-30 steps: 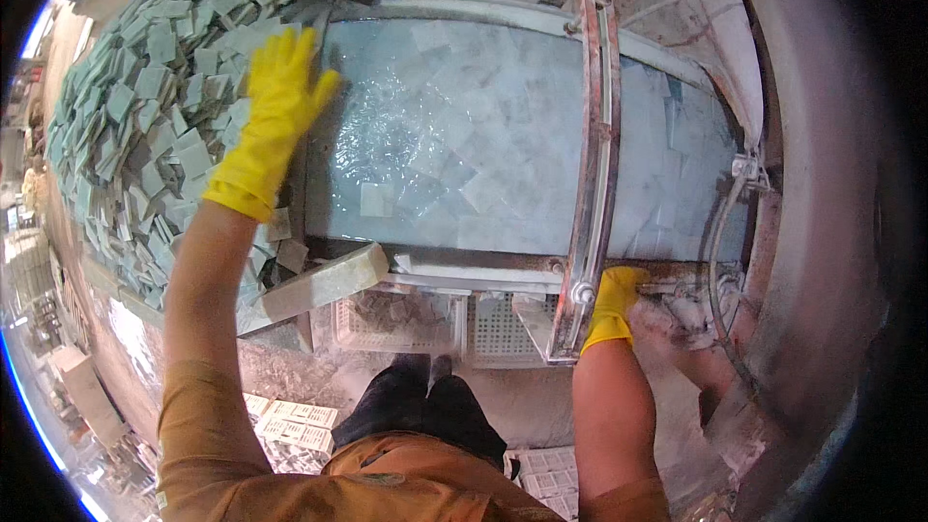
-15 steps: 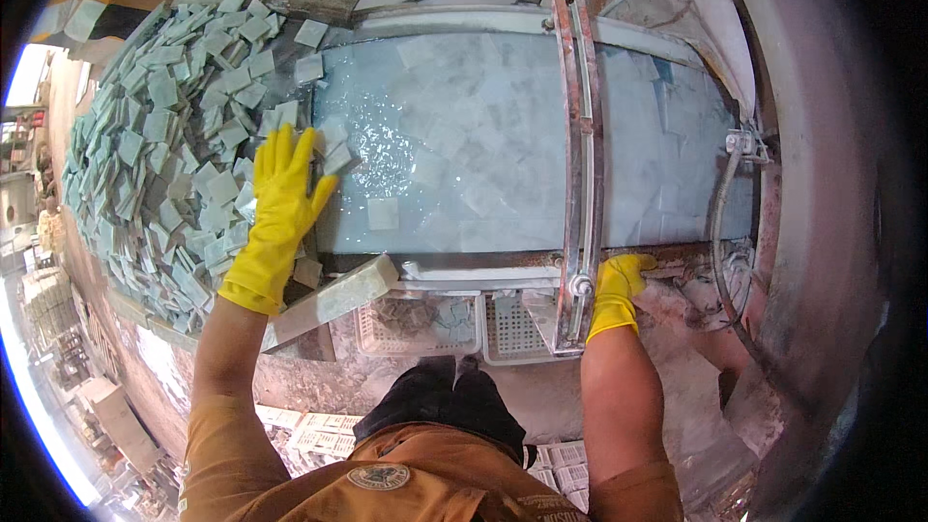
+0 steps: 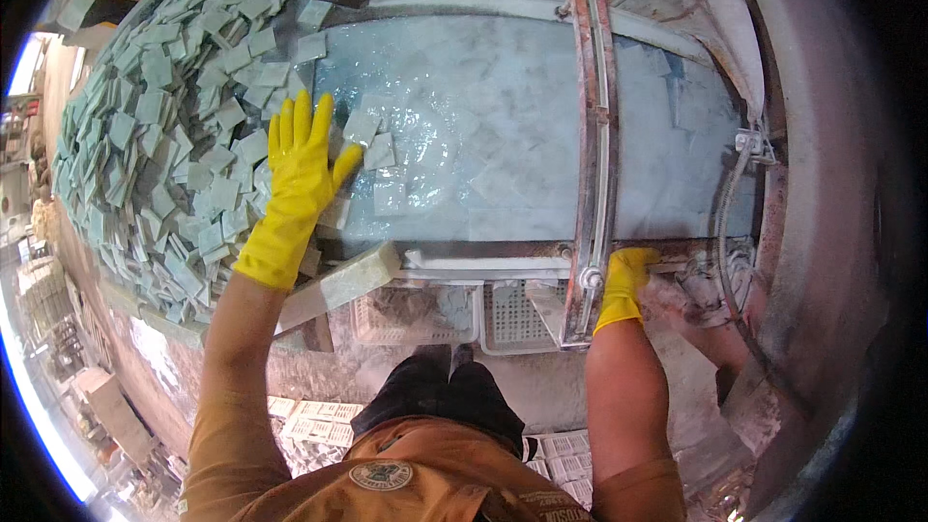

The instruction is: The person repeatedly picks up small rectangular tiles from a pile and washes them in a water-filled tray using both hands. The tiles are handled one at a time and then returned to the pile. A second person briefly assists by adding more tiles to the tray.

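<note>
My left hand point(image 3: 302, 169), in a yellow rubber glove, lies flat with fingers spread at the edge of a big heap of small square grey-green stone tiles point(image 3: 164, 126). A few loose tiles point(image 3: 379, 150) lie just right of its thumb on the wet pale slab bed point(image 3: 483, 126). My right hand point(image 3: 623, 280), also gloved in yellow, is closed on the near end of a rusty metal rail point(image 3: 594, 116) that crosses the bed from front to back.
A pale stone bar point(image 3: 348, 282) sticks out under the left wrist. White plastic crates point(image 3: 483, 314) stand on the floor below the bed's front edge. A hose and fittings point(image 3: 739, 193) hang at the right side. Stacked goods point(image 3: 48, 290) line the far left.
My left hand has drawn back from high on the heap toward me and now rests at the heap's near right edge. My right hand keeps its hold on the rail.
</note>
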The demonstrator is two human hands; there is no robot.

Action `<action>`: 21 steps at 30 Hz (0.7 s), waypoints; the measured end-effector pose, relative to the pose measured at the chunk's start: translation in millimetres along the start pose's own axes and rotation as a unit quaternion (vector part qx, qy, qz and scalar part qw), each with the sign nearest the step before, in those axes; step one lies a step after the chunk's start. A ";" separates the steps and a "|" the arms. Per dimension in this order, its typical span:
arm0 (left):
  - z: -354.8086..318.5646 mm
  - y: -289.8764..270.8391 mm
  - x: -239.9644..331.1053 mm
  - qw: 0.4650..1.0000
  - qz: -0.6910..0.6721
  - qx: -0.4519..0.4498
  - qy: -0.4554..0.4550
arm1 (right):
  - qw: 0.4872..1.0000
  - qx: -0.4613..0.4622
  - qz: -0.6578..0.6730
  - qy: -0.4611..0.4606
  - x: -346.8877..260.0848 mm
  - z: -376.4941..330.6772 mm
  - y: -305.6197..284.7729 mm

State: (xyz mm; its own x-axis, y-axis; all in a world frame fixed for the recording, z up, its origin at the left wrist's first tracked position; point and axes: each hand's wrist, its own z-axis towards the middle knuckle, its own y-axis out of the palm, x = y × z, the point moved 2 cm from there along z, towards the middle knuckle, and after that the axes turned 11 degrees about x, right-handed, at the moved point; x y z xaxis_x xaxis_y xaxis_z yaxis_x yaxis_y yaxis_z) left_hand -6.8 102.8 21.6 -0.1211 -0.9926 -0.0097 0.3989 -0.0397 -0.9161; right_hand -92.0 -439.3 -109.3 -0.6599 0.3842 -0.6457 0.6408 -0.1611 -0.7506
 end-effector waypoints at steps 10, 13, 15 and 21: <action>105.7 56.3 -74.2 0.985 0.139 -0.013 0.099 | 0.999 -0.028 0.006 0.016 -12.7 -18.9 -15.3; 113.9 64.0 -73.2 0.978 0.135 -0.032 0.153 | 1.000 -0.022 0.008 0.012 -13.7 -16.3 -16.2; 120.1 68.2 -75.5 0.971 0.145 -0.052 0.185 | 1.000 -0.017 0.011 0.013 -13.9 -15.8 -17.9; 110.9 81.2 -85.0 0.976 0.102 0.009 0.191 | 0.999 -0.026 0.017 0.015 -16.1 -18.0 -16.2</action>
State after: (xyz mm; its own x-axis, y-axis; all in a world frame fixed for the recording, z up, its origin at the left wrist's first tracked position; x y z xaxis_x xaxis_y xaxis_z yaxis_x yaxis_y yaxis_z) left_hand 136.6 171.1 -7.5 -0.3672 -0.8647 -0.3428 0.4649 0.1487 -0.8728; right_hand -84.7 -426.6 -84.3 -0.6263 0.4062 -0.6654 0.6820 -0.1278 -0.7200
